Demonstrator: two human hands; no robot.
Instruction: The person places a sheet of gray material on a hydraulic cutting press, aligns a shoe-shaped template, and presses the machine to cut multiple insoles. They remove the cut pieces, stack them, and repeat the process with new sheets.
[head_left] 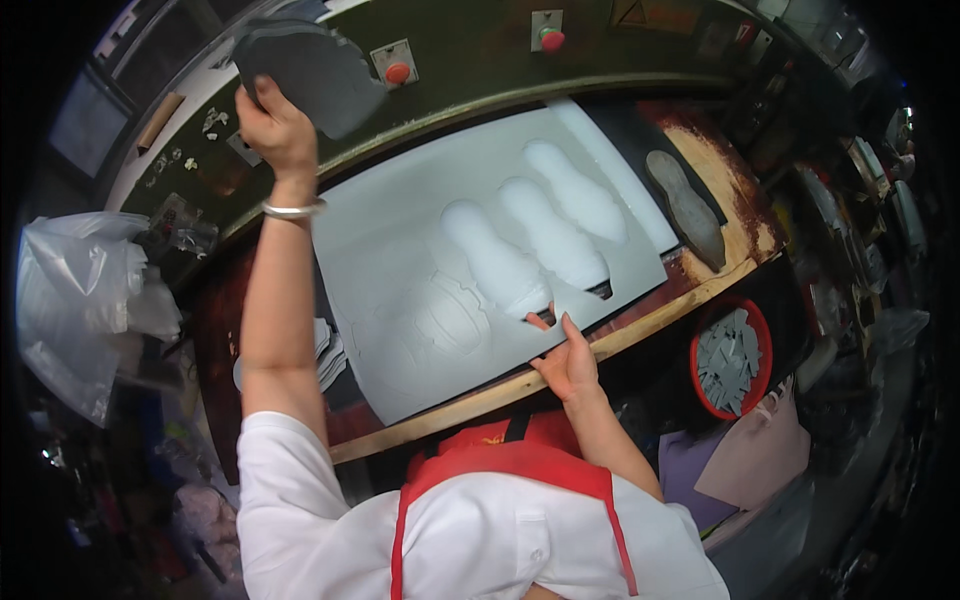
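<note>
Grey sheet material (440,290) lies flat on the wooden workbench (640,325), three sole-shaped holes cut through it. At the sheet's near edge, the right hand (568,360) presses with fingers spread. Beyond its far-left corner, the raised left hand (275,128) grips a dark sole-shaped piece (310,70).

Bright overhead light on the pale sheet (470,270); dim, blurred, strongly bent rim fading into black corners.

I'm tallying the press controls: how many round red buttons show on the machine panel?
2: one red button just right of the raised left hand, another farther right along the panel. Others may lie beyond view.
</note>
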